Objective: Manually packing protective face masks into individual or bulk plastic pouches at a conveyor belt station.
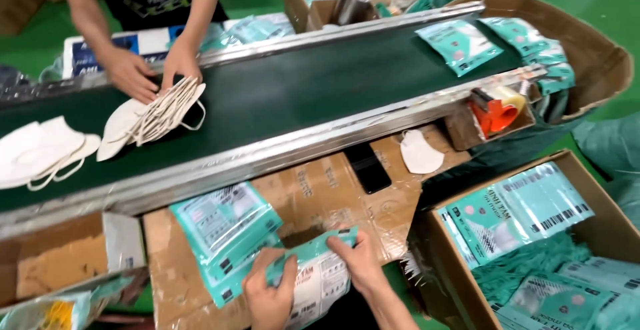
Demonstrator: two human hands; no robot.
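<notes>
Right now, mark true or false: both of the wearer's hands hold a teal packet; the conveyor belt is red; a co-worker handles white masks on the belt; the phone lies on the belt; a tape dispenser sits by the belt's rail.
1. Both hands, left hand and right hand, hold the teal packet. True.
2. The conveyor belt is red. False: dark green.
3. A co-worker's hands handle white masks on the belt. True.
4. The phone lies on the belt. False: on the cardboard below it.
5. An orange tape dispenser sits by the rail. True.
</notes>
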